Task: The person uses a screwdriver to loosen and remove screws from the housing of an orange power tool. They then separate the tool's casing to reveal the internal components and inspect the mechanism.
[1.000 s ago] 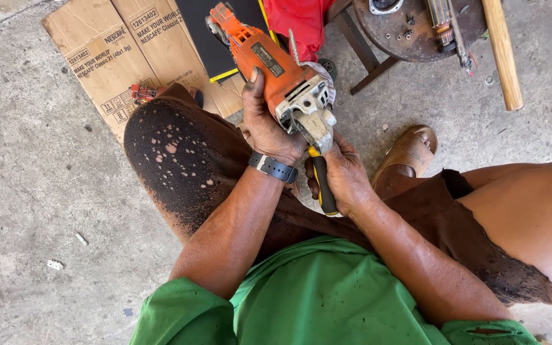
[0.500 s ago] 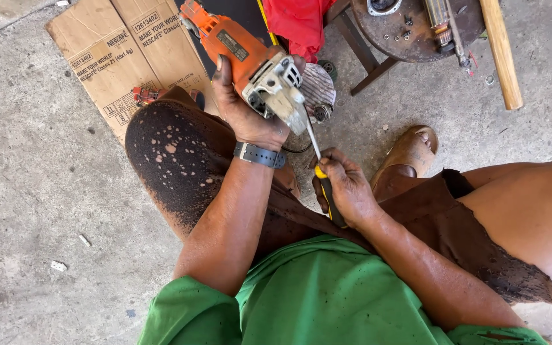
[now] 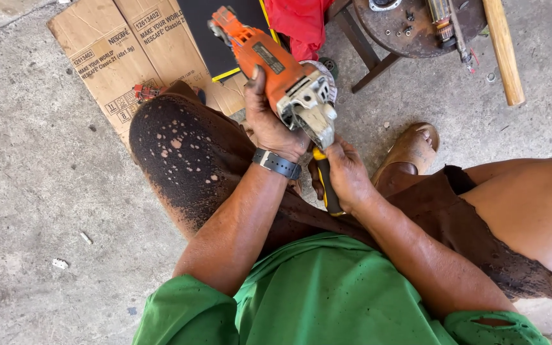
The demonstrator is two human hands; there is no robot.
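An orange angle grinder (image 3: 264, 61) with a grey metal head (image 3: 309, 105) is held above my lap. My left hand (image 3: 268, 124), with a dark watch on the wrist, grips its body from below. My right hand (image 3: 347, 172) is closed around a screwdriver with a yellow and black handle (image 3: 327, 185), and the tip meets the grinder's grey head. The grinder's round guard (image 3: 327, 80) shows behind the head. A brown, speckled leather apron (image 3: 186, 153) covers my knees.
Flattened cardboard (image 3: 110, 51) and a black board lie on the concrete floor ahead. A red cloth (image 3: 301, 22) hangs over them. A round rusty metal stand (image 3: 410, 29) with small parts and a wooden handle (image 3: 503, 51) stand at top right. My sandalled foot (image 3: 410, 150) rests nearby.
The grinder has been turned and shifted slightly while the screwdriver stays at its head. My right hand has moved up closer to the grinder.
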